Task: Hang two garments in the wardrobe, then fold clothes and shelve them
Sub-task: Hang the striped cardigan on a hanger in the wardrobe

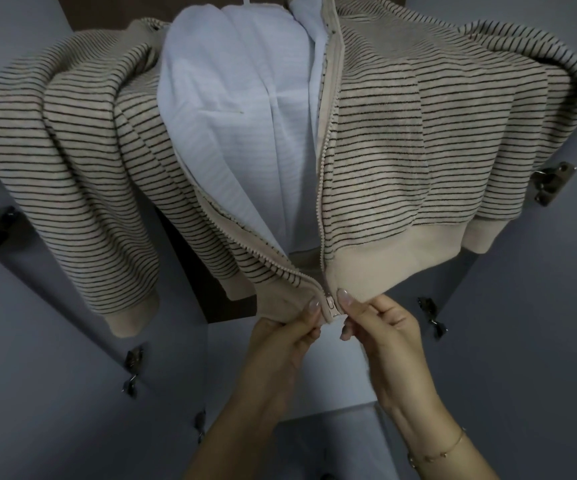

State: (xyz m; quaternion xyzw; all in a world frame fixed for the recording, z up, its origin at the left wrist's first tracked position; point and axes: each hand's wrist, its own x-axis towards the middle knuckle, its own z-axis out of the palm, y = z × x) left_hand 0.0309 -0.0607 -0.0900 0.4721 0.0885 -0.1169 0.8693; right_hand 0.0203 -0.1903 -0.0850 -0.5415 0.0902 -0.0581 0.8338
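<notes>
striped jacket (384,150) hung | my left hand (280,336), right hand (380,327) pinch hem either side of zip slider (329,304) | aligning to zip

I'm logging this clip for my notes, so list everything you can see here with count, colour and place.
striped jacket: one, beige with thin dark stripes, hanging open across the upper frame.
lining: one, white, inside the open jacket front.
zipper: one, beige, slider at the bottom hem, centre.
wardrobe doors: two, pale grey-blue, open left and right.
hinges: several, dark metal, on both door edges.
wardrobe interior: dark brown, behind the jacket.
bracelet: one, thin gold, right wrist.
left hand: pinching the hem left of the zipper.
right hand: pinching the hem right of it.
</notes>
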